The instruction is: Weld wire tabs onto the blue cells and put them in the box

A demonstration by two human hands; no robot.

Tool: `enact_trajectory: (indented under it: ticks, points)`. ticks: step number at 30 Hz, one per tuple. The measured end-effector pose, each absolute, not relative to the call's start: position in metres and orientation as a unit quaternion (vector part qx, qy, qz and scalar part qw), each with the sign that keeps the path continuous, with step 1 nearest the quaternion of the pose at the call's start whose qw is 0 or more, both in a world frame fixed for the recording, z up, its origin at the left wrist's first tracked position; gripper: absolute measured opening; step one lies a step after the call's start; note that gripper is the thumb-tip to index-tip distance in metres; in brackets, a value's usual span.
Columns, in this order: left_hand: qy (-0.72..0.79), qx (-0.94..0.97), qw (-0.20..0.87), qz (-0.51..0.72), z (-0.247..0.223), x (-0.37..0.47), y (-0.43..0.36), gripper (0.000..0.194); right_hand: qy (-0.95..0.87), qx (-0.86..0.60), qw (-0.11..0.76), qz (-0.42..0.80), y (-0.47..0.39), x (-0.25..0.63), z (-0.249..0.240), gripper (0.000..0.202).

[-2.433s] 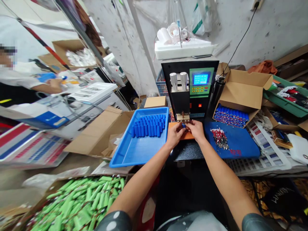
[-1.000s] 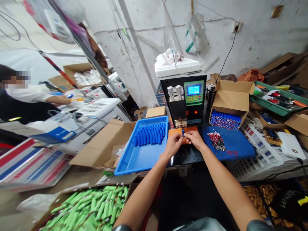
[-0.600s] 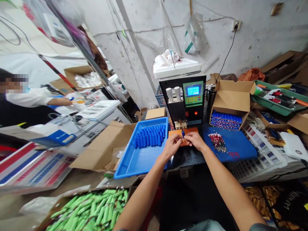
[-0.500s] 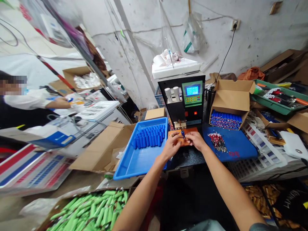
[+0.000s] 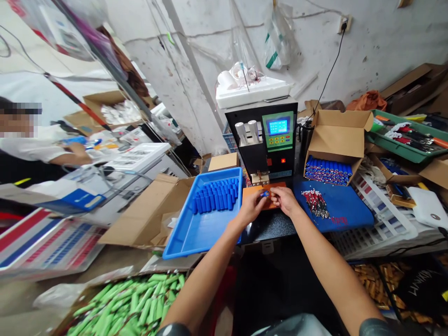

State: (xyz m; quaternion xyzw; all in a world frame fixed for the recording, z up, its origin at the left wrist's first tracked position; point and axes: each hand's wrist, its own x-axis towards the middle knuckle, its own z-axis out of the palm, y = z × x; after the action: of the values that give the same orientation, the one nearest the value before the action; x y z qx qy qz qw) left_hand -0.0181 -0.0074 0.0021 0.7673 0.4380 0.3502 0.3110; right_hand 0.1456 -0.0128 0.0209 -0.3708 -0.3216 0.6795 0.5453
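Note:
My left hand (image 5: pixel 252 206) is closed around a blue battery cell (image 5: pixel 265 193), which sits tilted just in front of the welding electrodes (image 5: pixel 259 177) of a black spot welder (image 5: pixel 250 161). Close beside it, my right hand (image 5: pixel 285 199) has its fingers pinched together at the cell's right side; whatever lies between them is too small to make out. Both hands are over an orange block (image 5: pixel 249 192) at the machine's foot. To the right, a pile of short red and black leads (image 5: pixel 315 203) lies on a blue mat (image 5: pixel 345 205).
At left, a blue tray (image 5: pixel 203 242) holds upright blue cells (image 5: pixel 213 196). An open carton (image 5: pixel 338 133) of cells stands behind the mat. Green wrapped cells (image 5: pixel 140 298) fill a box at lower left. Another person (image 5: pixel 38 149) works at the far left.
The cell stood upright between my hands and now tilts, showing less of its length. My left hand has turned and lowered around it. The camera view has shifted slightly.

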Motion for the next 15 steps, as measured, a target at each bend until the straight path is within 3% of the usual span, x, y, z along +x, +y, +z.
enact_trajectory:
  ticks: [5, 15]
  points:
    - [0.475, 0.730, 0.305, 0.384, 0.012, -0.015, -0.005, 0.025, -0.332, -0.408, 0.568, 0.633, -0.009, 0.136, 0.019, 0.039]
    - [0.448, 0.701, 0.368, 0.415, 0.009, -0.011, -0.007, 0.028, -0.363, -0.432, 0.590, 0.578, -0.003, 0.123, 0.019, 0.032]
